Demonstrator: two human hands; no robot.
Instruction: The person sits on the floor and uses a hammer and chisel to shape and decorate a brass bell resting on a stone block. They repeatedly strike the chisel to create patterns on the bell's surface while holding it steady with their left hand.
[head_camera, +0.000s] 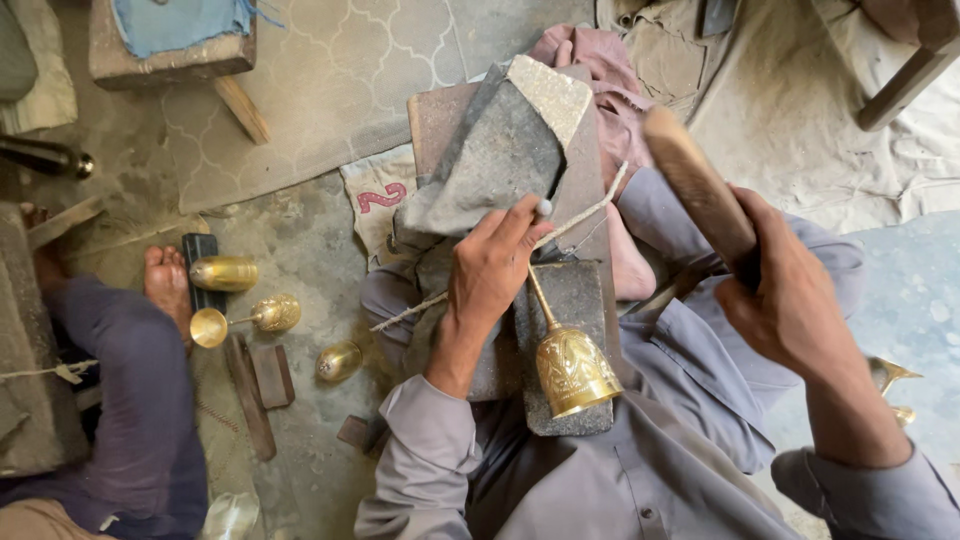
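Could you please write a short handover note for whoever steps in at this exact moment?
Left hand: pinches a thin metal tool at the stem end of the brass goblet.
Right hand: grips a wooden mallet, raised to the right of the tool.
Goblet lies on its side on the stone block across the lap, tied with cord; its bowl already shows engraved pattern.
More brass pieces lie on the floor to the left, beside another person's foot.
How much engraving remains cannot be told.

You can't see the brass goblet's (572, 366) stem top behind your left hand (492, 268); the mallet's (697, 185) head blurs.
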